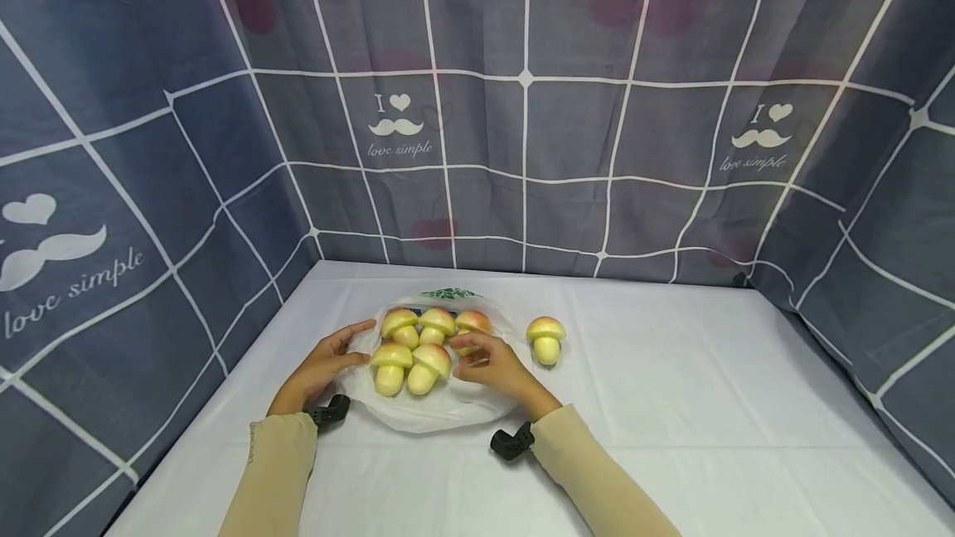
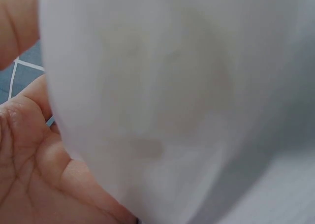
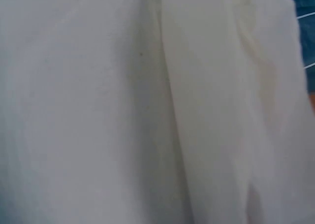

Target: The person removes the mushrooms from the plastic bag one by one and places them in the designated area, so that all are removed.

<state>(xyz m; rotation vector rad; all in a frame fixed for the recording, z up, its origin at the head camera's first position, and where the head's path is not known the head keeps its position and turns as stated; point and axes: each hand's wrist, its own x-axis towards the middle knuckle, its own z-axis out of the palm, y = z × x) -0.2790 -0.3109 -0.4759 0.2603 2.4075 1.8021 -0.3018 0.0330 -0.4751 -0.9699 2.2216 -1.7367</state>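
Observation:
Several yellow mushroom-shaped pieces [image 1: 390, 369] with reddish-tinged caps lie grouped on a translucent white plastic bag [image 1: 418, 418]. At the bag's left side is my left hand [image 1: 319, 367], its thumb and fingers spread apart beside the pieces. In the left wrist view, the bag's film [image 2: 147, 106] hangs in front of the palm [image 2: 34, 175]. My right hand [image 1: 494, 367] reaches over the bag's right side, fingers bent across one mushroom piece [image 1: 473, 320] and partly covering it. Bag film [image 3: 211, 111] hides that hand's fingers in the right wrist view, so their grip is unclear.
One more mushroom piece [image 1: 546, 341] stands apart on the white tablecloth [image 1: 671, 371], right of the bag. Green print [image 1: 451, 293] shows at the bag's far edge. Dark checked curtains [image 1: 567, 131] enclose the table at the back and both sides.

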